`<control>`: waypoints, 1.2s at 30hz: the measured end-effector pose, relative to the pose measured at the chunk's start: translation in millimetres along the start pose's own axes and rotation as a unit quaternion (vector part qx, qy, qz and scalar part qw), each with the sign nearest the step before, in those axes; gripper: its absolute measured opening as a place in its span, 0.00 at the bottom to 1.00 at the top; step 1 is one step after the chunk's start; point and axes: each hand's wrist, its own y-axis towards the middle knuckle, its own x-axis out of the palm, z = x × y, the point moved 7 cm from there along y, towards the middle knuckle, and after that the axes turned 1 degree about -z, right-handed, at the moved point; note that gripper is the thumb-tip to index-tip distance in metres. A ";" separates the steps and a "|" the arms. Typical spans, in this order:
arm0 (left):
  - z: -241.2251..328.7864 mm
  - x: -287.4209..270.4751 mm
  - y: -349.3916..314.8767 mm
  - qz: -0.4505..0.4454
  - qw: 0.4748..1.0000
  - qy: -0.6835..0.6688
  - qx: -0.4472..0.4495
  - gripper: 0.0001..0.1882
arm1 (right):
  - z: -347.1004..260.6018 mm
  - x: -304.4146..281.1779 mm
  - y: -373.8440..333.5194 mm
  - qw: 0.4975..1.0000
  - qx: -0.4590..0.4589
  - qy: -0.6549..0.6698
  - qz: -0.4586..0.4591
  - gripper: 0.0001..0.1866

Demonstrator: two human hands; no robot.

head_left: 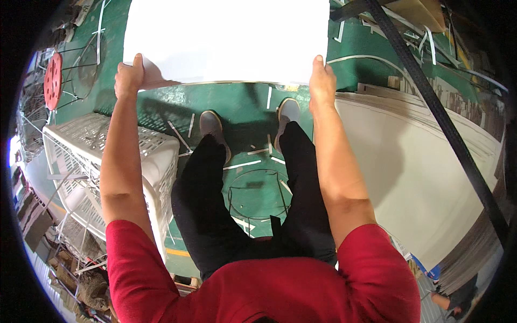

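View from my head, looking down. I hold a large white sheet (226, 40) out in front of me at arm's length, level and flat, its near edge toward my body. My left hand (129, 78) grips the near left corner, thumb on top and fingers curled under; the corner bends slightly where I pinch it. My right hand (322, 81) is closed on the near right edge in the same way, thumb uppermost. Both forearms run straight from my red sleeves (253, 290) to the sheet, well apart, one at each side.

Below the sheet lies the green floor (242, 110), strewn with thin white paper strips (242, 164). My legs, in black trousers (215, 215), stand between my arms, and my two grey shoes (212, 124) point toward the sheet's near edge.

To my left stands a white perforated plastic basket (107, 145), close beside my left leg. Beyond it, near the picture's rim, is a red round stool seat (53, 81) with holes. To my right lies a tall stack of large pale sheets (425, 177), its layered edges showing at the far side; a black strap (436, 110) crosses diagonally above it. Further clutter at the rim is too blurred to tell.
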 end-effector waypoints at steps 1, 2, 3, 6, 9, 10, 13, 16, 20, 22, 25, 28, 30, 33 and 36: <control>2.0 -1.2 -6.8 0.004 1.000 0.008 0.006 0.45 | -4.9 -1.8 -2.5 0.999 -0.031 -0.026 0.023 0.31; 1.0 -5.2 -10.1 0.011 1.000 0.018 0.011 0.46 | -7.5 -0.6 -5.1 0.998 -0.037 -0.037 0.026 0.31; -2.5 -10.8 -9.4 0.051 0.997 -0.036 0.035 0.46 | -11.1 -1.1 -7.0 0.998 -0.042 -0.048 0.029 0.31; -41.5 3.9 -25.6 0.195 0.872 -0.448 -0.017 0.44 | -15.6 -2.9 -8.8 0.996 -0.038 -0.078 0.037 0.32; -36.2 72.1 -72.1 -0.004 0.666 -0.720 -0.193 0.34 | -16.1 -4.6 -7.3 0.994 -0.015 -0.105 0.027 0.33; -23.4 79.4 -96.7 -0.016 0.638 -0.726 -0.257 0.33 | -15.8 -4.0 -8.0 0.995 -0.014 -0.098 0.027 0.33; 6.7 79.8 -122.5 -0.010 0.562 -0.793 -0.236 0.29 | -11.1 -1.5 -8.5 1.000 0.008 -0.029 -0.001 0.32; 15.8 73.2 -111.1 -0.009 0.519 -0.834 -0.188 0.29 | -10.5 -1.3 -10.0 1.000 0.012 0.003 -0.018 0.30; 26.3 47.7 -111.1 -0.005 0.498 -0.856 -0.141 0.28 | 6.2 -2.8 1.7 0.999 0.022 -0.043 -0.022 0.28; 29.1 34.9 -117.0 -0.032 0.500 -0.851 -0.155 0.30 | -6.0 -0.7 -10.5 0.998 0.027 -0.051 -0.026 0.30; 27.5 27.0 -118.7 -0.065 0.514 -0.837 -0.178 0.32 | -16.2 1.9 -20.1 0.995 0.022 -0.089 -0.041 0.31; 26.5 23.5 -115.5 -0.065 0.521 -0.833 -0.176 0.34 | -26.0 6.2 -32.7 0.992 0.008 -0.126 -0.013 0.32; 24.2 25.2 -113.0 -0.063 0.539 -0.820 -0.185 0.34 | -26.0 5.4 -31.5 0.990 -0.013 -0.141 -0.005 0.33; 8.3 24.7 -103.8 -0.017 0.597 -0.781 -0.183 0.34 | -22.7 3.1 -27.9 0.986 -0.035 -0.162 0.015 0.32; -30.7 19.3 -72.3 0.135 0.692 -0.692 -0.157 0.32 | -21.4 2.5 -27.6 0.981 -0.051 -0.179 0.051 0.31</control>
